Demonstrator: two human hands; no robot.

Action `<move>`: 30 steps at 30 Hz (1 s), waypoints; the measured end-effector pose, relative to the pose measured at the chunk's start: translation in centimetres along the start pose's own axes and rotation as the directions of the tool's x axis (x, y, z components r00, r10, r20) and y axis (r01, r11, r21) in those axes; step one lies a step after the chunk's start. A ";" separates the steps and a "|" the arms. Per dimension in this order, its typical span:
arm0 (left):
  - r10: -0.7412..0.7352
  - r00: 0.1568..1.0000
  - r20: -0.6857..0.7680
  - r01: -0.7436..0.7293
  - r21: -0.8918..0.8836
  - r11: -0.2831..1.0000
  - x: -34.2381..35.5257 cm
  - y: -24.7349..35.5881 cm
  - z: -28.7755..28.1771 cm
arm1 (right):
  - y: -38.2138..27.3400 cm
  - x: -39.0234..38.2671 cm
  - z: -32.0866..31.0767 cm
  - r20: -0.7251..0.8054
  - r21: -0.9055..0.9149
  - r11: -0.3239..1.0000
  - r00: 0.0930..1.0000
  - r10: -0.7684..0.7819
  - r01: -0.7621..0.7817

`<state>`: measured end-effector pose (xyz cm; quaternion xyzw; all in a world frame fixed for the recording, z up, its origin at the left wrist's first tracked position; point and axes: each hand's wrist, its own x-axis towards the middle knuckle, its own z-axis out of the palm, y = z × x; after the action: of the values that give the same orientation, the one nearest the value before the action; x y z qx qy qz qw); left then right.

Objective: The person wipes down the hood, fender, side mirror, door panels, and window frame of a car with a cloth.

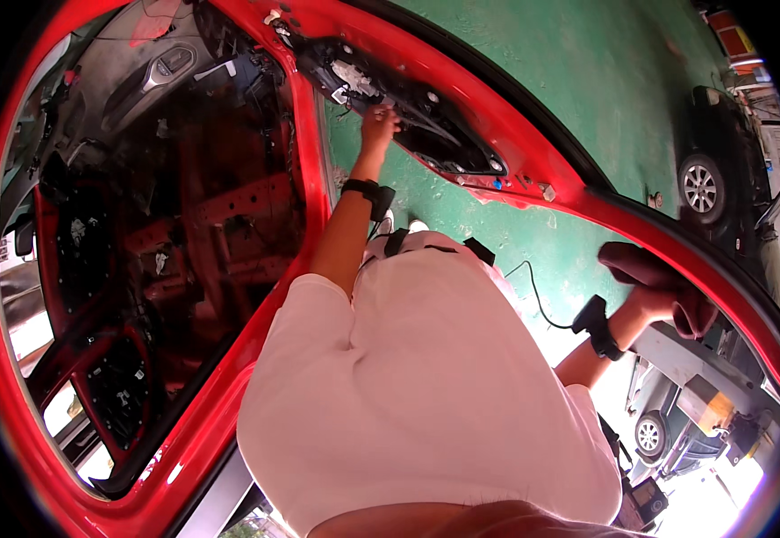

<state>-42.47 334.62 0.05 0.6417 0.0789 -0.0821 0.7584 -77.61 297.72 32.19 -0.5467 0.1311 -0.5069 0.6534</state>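
Observation:
My left hand (pixel 379 127) reaches to the inner side of a red car door (pixel 488 99), its fingers curled at the edge of the black inner door panel (pixel 435 134). What those fingers hold, if anything, is hidden. Out to the right, my right hand (pixel 652 305) is closed on a dark maroon cloth (pixel 645 265), which bunches over and around the fingers beside the door's window frame (pixel 722 269). Each wrist wears a black strap with a small box.
On my left stands the red car body (pixel 316 161), its stripped interior showing through the doorway. Green floor (pixel 506 229) lies beyond the door. A dark car (pixel 722 170) is parked at the far right. Lower right, a wooden block (pixel 706 403) sits near grey metal equipment.

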 end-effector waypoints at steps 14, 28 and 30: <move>-0.197 0.956 -0.217 0.148 -0.221 0.964 5.5 5.6 -2.5 | 3.8 -3.3 2.8 -0.043 -0.041 0.999 0.999 0.018 -0.020; 0.380 0.893 -0.242 -0.298 0.315 0.901 5.2 2.4 -1.0 | -3.5 1.2 2.3 -0.073 -0.089 0.982 0.983 -0.171 0.164; 0.148 0.980 -0.130 -0.065 0.495 0.866 4.7 2.8 -2.0 | -1.0 1.2 3.0 -0.070 -0.119 0.980 0.983 -0.170 0.161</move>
<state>-37.27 336.96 1.39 0.8203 0.0819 -0.0043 0.5660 -75.43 298.58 34.56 -0.5713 0.1395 -0.5726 0.5712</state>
